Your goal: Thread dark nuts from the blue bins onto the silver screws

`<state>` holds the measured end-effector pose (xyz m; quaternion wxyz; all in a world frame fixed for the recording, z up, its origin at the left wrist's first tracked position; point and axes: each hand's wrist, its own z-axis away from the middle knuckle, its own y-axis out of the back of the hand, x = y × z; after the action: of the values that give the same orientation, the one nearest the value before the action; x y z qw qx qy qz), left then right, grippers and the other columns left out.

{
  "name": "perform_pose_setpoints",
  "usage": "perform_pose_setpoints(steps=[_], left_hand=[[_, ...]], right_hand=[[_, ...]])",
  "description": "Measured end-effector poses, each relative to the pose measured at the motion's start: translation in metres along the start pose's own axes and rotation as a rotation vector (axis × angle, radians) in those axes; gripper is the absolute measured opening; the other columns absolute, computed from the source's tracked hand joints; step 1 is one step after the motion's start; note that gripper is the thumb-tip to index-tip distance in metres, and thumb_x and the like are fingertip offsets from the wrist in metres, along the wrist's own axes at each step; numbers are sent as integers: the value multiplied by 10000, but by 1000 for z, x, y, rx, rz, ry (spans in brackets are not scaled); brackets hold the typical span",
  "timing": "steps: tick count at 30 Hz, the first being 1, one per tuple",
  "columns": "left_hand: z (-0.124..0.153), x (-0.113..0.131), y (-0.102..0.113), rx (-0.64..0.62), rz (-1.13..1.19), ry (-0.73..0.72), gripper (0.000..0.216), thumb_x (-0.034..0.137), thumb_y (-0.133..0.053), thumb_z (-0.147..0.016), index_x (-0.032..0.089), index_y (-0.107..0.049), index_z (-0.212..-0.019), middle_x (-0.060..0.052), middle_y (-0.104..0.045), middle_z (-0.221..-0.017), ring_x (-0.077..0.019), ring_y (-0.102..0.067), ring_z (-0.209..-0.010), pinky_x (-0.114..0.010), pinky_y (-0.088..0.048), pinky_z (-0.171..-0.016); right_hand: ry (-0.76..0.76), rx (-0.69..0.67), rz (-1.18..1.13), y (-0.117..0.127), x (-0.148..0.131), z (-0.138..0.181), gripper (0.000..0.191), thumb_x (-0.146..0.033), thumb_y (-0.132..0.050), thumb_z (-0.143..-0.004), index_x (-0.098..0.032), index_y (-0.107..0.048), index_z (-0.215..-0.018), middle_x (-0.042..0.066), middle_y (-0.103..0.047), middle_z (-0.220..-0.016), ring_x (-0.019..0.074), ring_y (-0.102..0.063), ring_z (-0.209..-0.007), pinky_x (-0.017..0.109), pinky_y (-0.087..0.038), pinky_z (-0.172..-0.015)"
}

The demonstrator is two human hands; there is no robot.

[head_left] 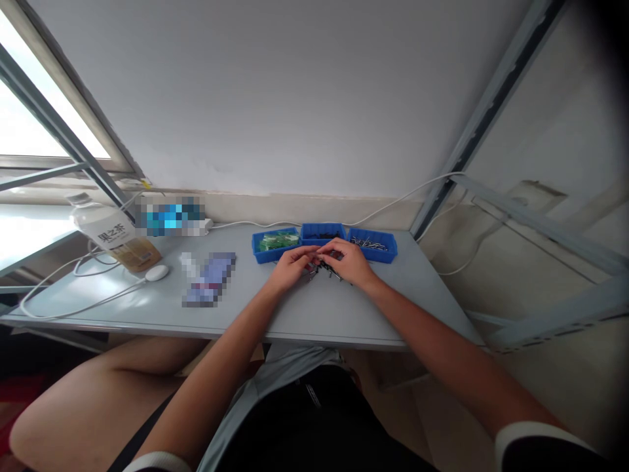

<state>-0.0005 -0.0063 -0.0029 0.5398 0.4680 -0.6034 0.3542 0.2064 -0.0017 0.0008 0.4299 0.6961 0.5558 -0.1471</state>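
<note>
Head view: the left hand [293, 265] and right hand [348, 261] nearly meet at small dark parts [325, 267]; whether either grip is closed on one, I cannot tell. Blue trays [263, 257] stand just beyond. Apparently fine two-handed work, calling for steady fingers.

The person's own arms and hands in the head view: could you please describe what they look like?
The left hand and right hand are bare, with nothing visible worn on the wrists or forearms. The right sleeve is black with a white edge; of the left sleeve, little more than a white edge shows.
</note>
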Motion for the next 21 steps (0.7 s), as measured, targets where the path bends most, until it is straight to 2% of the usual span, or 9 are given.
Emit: perform_pose_setpoints(steps=[8, 13, 18, 21], left_hand=[[-2, -4, 4, 126, -38, -23, 425, 484, -788, -811, 163, -786, -1089, -104, -793, -1054, -233, -717, -930, -356, -564, -848], [-2, -7, 4, 133, -40, -24, 364, 427, -844, -751, 153, -753, -972, -105, -792, -974, -238, -734, -901, -394, -563, -902], [-1, -4, 0, 138, 42, -65, 318, 353, -840, -741, 173, -614, -873, -95, -779, -980, -230, -743, -925, -402, -572, -912], [2, -4, -2, 98, -7, -95, 322, 307, -810, -755, 196, -524, -853, -65, -762, -955, -198, -734, -885, -362, -570, -863]], right_hand=[[14, -66, 19, -4, 0, 2, 96, -244, -742, -884, -216, -804, -953, 64, -750, -979, 155, -635, -729, 295, -515, -670], [-43, -27, 19, -5, -3, 3, 134, -305, -708, -912, -214, -791, -965, 67, -754, -964, 177, -676, -803, 298, -542, -704], [-178, -10, -28, -7, -1, 3, 269, -380, -703, -910, -203, -766, -1102, 63, -758, -961, 174, -683, -787, 291, -551, -688], [-194, -43, -53, -9, 1, 4, 355, -407, -722, -895, -197, -749, -1179, 50, -737, -919, 158, -649, -734, 282, -532, -657]])
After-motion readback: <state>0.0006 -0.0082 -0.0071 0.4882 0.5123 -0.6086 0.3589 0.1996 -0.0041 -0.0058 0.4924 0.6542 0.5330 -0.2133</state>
